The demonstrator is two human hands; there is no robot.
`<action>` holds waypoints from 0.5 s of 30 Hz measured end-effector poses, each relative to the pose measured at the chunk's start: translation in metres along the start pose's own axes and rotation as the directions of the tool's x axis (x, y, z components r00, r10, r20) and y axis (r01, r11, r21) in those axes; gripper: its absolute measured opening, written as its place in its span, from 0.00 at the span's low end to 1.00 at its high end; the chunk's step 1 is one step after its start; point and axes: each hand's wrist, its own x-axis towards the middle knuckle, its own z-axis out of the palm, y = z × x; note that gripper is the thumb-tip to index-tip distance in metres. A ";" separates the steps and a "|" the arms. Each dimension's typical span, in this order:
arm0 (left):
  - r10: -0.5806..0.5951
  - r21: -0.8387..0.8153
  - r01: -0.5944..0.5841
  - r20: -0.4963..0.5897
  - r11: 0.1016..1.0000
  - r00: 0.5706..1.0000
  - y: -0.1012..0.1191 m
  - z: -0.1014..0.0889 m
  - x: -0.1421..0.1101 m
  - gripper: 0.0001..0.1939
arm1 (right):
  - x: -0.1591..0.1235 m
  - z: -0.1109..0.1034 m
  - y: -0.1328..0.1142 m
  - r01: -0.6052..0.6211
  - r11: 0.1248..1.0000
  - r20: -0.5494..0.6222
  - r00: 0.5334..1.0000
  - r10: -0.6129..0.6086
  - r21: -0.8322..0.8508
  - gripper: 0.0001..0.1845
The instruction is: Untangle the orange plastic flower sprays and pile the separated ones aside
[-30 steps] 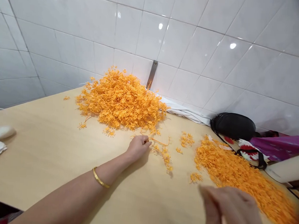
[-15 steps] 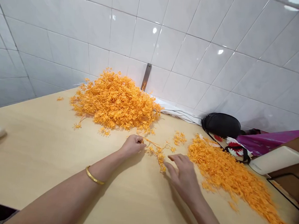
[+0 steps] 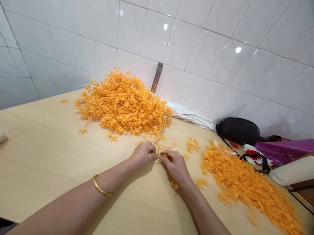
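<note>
My left hand (image 3: 143, 154), a gold bangle at its wrist, is closed with finger and thumb pinched on a thin orange artificial flower stem (image 3: 168, 147). Close beside it, my right hand (image 3: 175, 165) is also closed, pinching the same flower stem with its fingertips. Part of the stem and its blossoms is hidden under the right hand. Beyond both hands rises a large heap of orange artificial flowers (image 3: 125, 106). A long pile of small orange flower pieces (image 3: 246, 183) spreads out on the right.
Small orange clusters (image 3: 193, 144) lie between the hands and the right pile. Toward the back right are a black pouch (image 3: 237, 130), a purple sheet (image 3: 290, 149) and a cream-coloured container (image 3: 298, 171). A tiled wall (image 3: 198, 49) borders the wooden table (image 3: 51, 153).
My right hand has moved left from beside the loose blossoms to meet my left hand and has closed on the stem. A small orange cluster now lies near the right pile.
</note>
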 end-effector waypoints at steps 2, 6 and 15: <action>0.002 0.035 -0.002 -0.007 0.999 1.000 -0.001 0.000 0.000 0.10 | 0.000 -0.002 0.001 -0.048 0.998 -0.046 0.998 0.050 0.041 0.10; 0.009 0.057 -0.009 -0.005 0.998 1.000 -0.001 -0.001 0.000 0.12 | -0.008 -0.015 -0.003 -0.013 0.985 -0.227 0.974 -0.026 -0.169 0.10; -0.018 0.107 0.026 -0.074 0.994 0.997 0.006 -0.005 0.002 0.12 | -0.074 -0.099 0.004 -0.105 0.919 -0.431 0.899 -0.076 -0.380 0.10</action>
